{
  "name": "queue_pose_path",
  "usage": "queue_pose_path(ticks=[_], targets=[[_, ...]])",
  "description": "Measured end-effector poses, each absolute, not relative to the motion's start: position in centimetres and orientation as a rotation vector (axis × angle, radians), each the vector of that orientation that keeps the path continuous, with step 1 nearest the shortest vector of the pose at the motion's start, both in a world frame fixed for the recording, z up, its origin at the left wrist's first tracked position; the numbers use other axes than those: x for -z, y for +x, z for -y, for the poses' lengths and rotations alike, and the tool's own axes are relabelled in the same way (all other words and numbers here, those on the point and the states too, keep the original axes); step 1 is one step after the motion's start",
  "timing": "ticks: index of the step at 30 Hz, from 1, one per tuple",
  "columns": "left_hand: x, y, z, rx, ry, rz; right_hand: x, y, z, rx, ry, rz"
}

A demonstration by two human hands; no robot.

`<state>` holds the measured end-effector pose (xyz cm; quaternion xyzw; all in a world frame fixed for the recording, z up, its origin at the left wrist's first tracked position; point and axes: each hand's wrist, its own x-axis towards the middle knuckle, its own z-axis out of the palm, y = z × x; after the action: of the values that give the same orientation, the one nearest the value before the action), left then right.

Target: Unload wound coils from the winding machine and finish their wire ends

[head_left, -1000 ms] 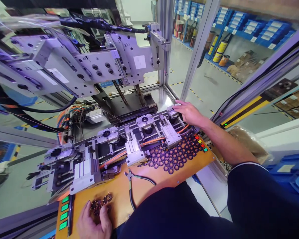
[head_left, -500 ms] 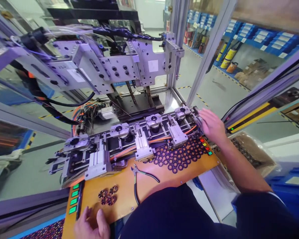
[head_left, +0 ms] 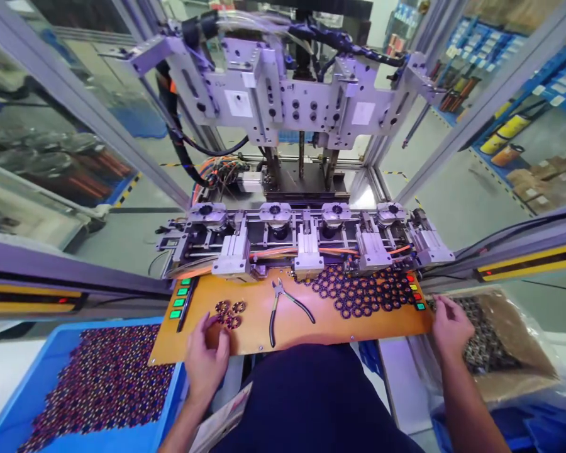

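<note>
Small cluster of rings [head_left: 231, 313]: three or four copper-wound pieces lying on the orange board [head_left: 311, 330], left of centre. Left hand [head_left: 205, 357] lies palm down just below them, fingers loosely spread, index tip at the cluster's edge, gripping nothing. Right hand [head_left: 448, 327] hangs off the board's right edge above an open bag [head_left: 528, 358] of dark parts, fingers half curled; cannot tell whether it holds one. Cutters [head_left: 287, 306] lie mid-board, a spread of dark rings [head_left: 363, 292] beyond. Blue bin [head_left: 51, 343] of rings sits lower left.
</note>
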<state>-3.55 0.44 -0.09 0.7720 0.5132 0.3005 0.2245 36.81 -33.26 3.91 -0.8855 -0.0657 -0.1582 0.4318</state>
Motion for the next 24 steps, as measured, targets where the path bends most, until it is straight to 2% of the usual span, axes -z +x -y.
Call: queue_pose_path(ticks=[7,12,18,24], targets=[[0.0,-3.6,0.5,-0.897,2.133,-1.396,-4.0,36.3,33.9,0.049,-2.245,-0.002],[-0.5,-3.7,1.3,-0.937,2.157,-1.374,-4.8,36.1,33.3,-0.049,-2.296,-0.048],[-0.7,-2.8,1.4,-0.975,2.175,-1.342,-5.6,37.8,32.5,-0.059,-2.441,-0.095],[-1.3,-4.0,1.7,-1.097,2.091,-1.426,-4.7,38.8,30.5,0.085,-2.495,-0.111]])
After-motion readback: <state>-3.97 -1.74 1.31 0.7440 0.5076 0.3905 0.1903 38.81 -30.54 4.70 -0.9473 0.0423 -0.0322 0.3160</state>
